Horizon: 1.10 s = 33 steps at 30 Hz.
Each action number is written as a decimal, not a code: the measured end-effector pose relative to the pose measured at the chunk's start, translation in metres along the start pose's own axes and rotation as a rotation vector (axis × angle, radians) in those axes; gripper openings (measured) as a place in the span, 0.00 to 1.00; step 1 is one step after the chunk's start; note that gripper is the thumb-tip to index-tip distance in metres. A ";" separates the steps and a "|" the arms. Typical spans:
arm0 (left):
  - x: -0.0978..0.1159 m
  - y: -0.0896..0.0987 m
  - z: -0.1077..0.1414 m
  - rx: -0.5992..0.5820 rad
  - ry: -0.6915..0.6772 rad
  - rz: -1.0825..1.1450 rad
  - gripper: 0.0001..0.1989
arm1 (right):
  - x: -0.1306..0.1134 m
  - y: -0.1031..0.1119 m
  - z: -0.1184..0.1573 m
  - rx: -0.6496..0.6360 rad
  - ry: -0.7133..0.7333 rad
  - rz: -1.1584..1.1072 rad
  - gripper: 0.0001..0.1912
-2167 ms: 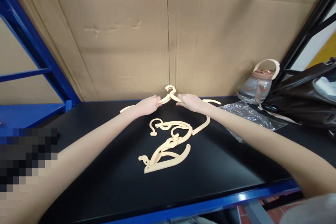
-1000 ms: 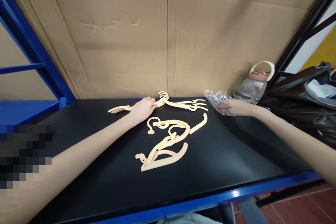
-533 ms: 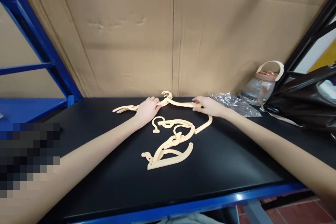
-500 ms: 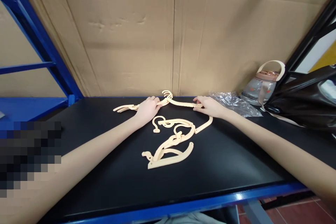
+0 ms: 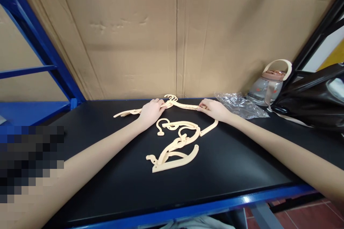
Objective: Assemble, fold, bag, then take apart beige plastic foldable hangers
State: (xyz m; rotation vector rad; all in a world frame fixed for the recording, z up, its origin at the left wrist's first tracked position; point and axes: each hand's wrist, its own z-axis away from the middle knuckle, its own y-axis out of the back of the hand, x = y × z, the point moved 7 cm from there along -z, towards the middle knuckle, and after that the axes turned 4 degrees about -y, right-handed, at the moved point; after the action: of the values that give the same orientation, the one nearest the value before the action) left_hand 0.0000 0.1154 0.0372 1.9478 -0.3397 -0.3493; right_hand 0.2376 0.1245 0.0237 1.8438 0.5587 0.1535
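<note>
Several cream-coloured clothes hangers (image 5: 185,106) lie stacked at the back of the black table, their hooks (image 5: 171,98) bunched together in the middle. My left hand (image 5: 152,111) is closed around the left arms of the stack, whose ends stick out beyond it. On the right, my right hand (image 5: 213,108) pinches the right end of a hanger; its fingertips partly cover that end. Nearer to me lies a loose pile of cream hanger pieces (image 5: 174,164), curved arms and hooks tangled together. One curved arm (image 5: 209,128) runs out from below my right hand.
A crumpled clear plastic bag (image 5: 240,105) lies right of my right hand. Behind it stand a clear water bottle (image 5: 264,87) with a strap and a black bag (image 5: 319,96). Cardboard (image 5: 120,43) walls the back; a blue metal frame (image 5: 40,39) rises at left.
The left ends of the stacked hangers have shifted slightly left and spread a little, and the hooks have tilted. My right fingers have closed tighter on the hanger's end.
</note>
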 end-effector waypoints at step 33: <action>0.001 -0.005 -0.004 0.030 -0.077 0.052 0.13 | -0.007 0.012 0.005 0.034 -0.004 0.176 0.12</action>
State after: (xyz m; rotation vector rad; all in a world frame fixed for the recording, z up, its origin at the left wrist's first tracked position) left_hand 0.0026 0.1201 0.0338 1.9541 -0.4467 -0.3882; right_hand 0.2364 0.1141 0.0340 1.9254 0.3974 0.2590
